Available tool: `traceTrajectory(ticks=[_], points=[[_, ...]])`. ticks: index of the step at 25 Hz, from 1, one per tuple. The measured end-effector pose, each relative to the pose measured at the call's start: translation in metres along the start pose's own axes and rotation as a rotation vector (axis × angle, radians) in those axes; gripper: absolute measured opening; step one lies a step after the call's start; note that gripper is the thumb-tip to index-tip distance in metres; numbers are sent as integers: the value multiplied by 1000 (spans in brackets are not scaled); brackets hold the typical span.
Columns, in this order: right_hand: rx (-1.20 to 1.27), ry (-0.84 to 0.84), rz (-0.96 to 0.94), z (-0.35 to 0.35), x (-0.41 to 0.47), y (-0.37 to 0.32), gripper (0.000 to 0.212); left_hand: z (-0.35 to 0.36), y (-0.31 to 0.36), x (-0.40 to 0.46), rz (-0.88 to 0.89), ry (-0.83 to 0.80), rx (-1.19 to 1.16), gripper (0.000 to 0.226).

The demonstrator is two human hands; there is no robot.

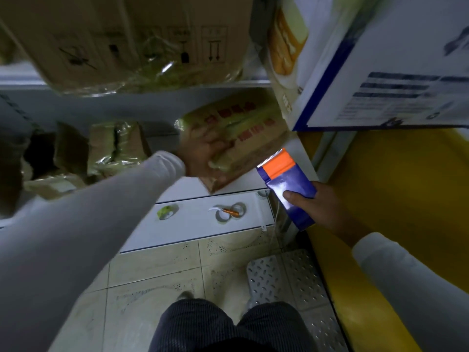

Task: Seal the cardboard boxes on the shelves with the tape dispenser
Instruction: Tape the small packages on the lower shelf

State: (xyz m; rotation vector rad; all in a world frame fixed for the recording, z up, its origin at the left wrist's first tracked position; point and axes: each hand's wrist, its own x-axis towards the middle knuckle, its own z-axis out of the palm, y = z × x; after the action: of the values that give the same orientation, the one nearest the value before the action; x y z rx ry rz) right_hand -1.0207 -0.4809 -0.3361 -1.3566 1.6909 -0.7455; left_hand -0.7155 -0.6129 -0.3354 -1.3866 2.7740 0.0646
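Observation:
My right hand (318,208) grips a blue and orange tape dispenser (285,184), its toothed blade pointing up toward the shelf. My left hand (203,154) holds the near end of a small cardboard box (236,128) with red print and yellowish tape strips. This box sits tilted on the middle shelf, its corner hanging over the edge. The dispenser is just right of the box and does not touch it. A larger brown box (127,41) wrapped in clear tape stands on the shelf above.
Crumpled taped boxes (114,148) lie at the left of the middle shelf. The lower white shelf (198,229) carries tape rolls (229,212) and an orange-handled cutter. A white and blue carton (380,59) stands at upper right over a yellow surface (396,189). My legs stand on tiled floor.

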Motion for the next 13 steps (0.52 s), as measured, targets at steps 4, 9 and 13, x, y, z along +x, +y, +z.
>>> traceTrajectory(ticks=[4,9,13], points=[[11,-18,-11,3,-9,5,15,7,-32,-13,-45,-109,95,81],[35,-123,-33,-6,-26,5,16,22,51,-16,-151,202,-79,58],[22,-155,-13,-19,-29,2,28,23,79,-17,-218,214,-152,63]])
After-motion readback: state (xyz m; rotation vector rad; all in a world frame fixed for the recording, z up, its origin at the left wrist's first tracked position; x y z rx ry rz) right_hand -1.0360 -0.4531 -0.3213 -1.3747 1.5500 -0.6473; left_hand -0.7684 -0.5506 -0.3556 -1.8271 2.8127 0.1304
